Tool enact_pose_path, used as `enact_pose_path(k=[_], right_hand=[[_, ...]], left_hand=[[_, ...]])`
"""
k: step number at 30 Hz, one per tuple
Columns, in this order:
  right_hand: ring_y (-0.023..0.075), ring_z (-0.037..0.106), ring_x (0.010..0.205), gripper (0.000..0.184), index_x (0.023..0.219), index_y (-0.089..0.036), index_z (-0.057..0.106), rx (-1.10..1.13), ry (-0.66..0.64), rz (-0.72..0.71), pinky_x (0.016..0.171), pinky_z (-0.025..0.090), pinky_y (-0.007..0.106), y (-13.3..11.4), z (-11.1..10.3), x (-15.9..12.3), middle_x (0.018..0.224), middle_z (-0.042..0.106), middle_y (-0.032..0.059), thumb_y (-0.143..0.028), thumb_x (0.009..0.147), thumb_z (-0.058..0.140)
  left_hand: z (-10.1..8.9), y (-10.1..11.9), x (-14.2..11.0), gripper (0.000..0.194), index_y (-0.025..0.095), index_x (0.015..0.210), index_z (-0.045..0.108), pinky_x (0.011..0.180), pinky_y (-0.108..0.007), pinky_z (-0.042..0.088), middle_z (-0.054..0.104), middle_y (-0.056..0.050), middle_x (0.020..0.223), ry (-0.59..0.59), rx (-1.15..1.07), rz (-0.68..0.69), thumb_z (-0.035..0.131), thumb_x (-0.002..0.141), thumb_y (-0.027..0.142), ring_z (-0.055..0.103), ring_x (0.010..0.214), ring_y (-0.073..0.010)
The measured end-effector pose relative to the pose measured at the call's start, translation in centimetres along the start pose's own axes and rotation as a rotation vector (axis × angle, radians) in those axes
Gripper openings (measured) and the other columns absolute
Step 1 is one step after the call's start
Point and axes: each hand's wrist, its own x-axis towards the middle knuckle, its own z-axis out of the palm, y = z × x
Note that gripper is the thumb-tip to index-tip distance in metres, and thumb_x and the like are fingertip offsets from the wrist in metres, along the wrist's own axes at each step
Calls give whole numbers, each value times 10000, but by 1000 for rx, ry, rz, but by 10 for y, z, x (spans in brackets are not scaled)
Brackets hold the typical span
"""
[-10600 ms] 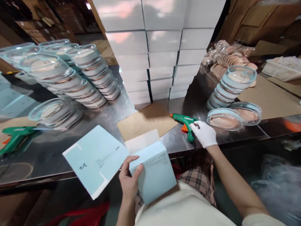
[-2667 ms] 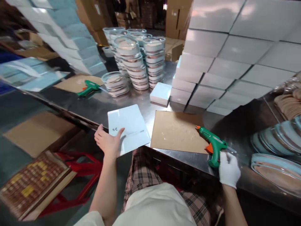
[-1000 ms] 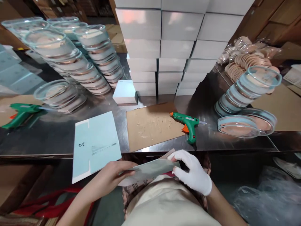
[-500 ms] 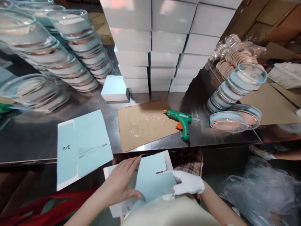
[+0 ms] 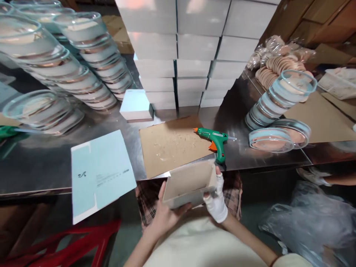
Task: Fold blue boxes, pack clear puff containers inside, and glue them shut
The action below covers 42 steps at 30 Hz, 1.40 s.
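Both hands hold a small carton (image 5: 187, 183) over my lap, just below the table's front edge; it stands open with its pale brown inside facing up. My bare left hand (image 5: 164, 215) grips its left side from below. My right hand (image 5: 215, 196), in a white glove, grips its right side. A green glue gun (image 5: 215, 139) lies on the steel table (image 5: 44, 163) just beyond the carton, beside a brown cardboard sheet (image 5: 172, 146) flecked with glue. A flat light-blue carton blank (image 5: 100, 174) overhangs the table edge at the left.
White boxes (image 5: 191, 55) are stacked high at the back centre, with one small box (image 5: 136, 105) in front. Stacks of clear lidded dishes (image 5: 69, 70) fill the left; more dishes (image 5: 278, 107) stand at the right. A clear plastic bag (image 5: 314, 218) lies on the floor.
The flat blue piece held over my lap half a second ago now stands opened up as a box between both hands. The glue gun and the blank on the table have stayed put.
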Motion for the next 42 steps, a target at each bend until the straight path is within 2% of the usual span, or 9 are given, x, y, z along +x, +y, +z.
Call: enact_pose_path(k=[6, 8, 13, 17, 22, 27, 32, 37, 42], right_hand=[[384, 544, 1432, 735, 1193, -275, 693, 209, 233, -88, 1189, 448, 592, 2, 5, 9, 1458, 593, 152, -884, 916, 389], [369, 590, 1377, 664, 1031, -252, 742, 245, 223, -5, 1193, 440, 577, -5, 2, 10, 1383, 657, 135, -824, 949, 415], [255, 680, 1223, 418, 1287, -279, 560, 429, 427, 195, 1039, 564, 445, -27, 0, 16, 1470, 621, 109, -343, 893, 687], [218, 715, 1086, 394, 1248, -263, 545, 332, 295, 245, 915, 601, 373, -27, -30, 47, 1399, 664, 124, -357, 889, 679], [327, 704, 1115, 428, 1090, -176, 711, -435, 184, 520, 1018, 520, 457, -9, -82, 139, 1205, 741, 171, -510, 823, 727], [333, 733, 883, 240, 619, -180, 648, -309, -38, 684, 749, 533, 347, 7, -96, 194, 712, 727, 114, -307, 600, 852], [178, 622, 551, 212, 774, -191, 623, -63, 36, 672, 518, 491, 275, -5, -89, 180, 588, 659, 24, -393, 736, 677], [143, 578, 538, 405, 963, -221, 636, 136, 415, 369, 515, 490, 267, -39, -78, 140, 660, 661, -43, -440, 663, 795], [152, 558, 520, 274, 868, -201, 721, 170, 191, 341, 466, 454, 275, -55, -80, 84, 618, 656, -6, -467, 806, 745]], left_hand=[[33, 5, 2, 723, 408, 1579, 321, 1044, -558, 566, 434, -189, 1591, 75, -283, 176, 492, 967, 752, 591, 1377, -370], [36, 8, 8, 629, 382, 1455, 492, 1012, -548, 562, 482, -174, 1527, 176, -396, 215, 472, 962, 772, 607, 1333, -365], [39, 17, 20, 581, 291, 1451, 492, 924, -420, 569, 593, -165, 1357, 306, -347, 194, 670, 968, 560, 658, 1199, -292], [20, 8, 21, 335, 268, 1172, 665, 843, -334, 580, 630, -123, 1296, 179, -260, 266, 799, 900, 409, 704, 1095, -248], [-1, -13, 25, 293, 232, 1038, 719, 890, -337, 565, 720, -54, 1045, 420, -174, -8, 807, 868, 453, 712, 1011, -232], [4, -12, 36, 326, 242, 1020, 741, 932, -341, 533, 744, -37, 1045, 414, -311, -213, 822, 824, 490, 698, 1033, -238], [8, -6, 47, 399, 228, 1007, 738, 883, -339, 536, 738, -53, 1067, 414, -463, -413, 832, 762, 529, 686, 1005, -248], [6, 11, 63, 411, 218, 1025, 733, 750, -301, 527, 730, -44, 969, 303, -537, -465, 831, 761, 518, 669, 848, -213], [14, 31, 77, 337, 235, 1042, 737, 859, -330, 534, 731, -48, 1023, 300, -493, -340, 819, 816, 472, 693, 960, -233]])
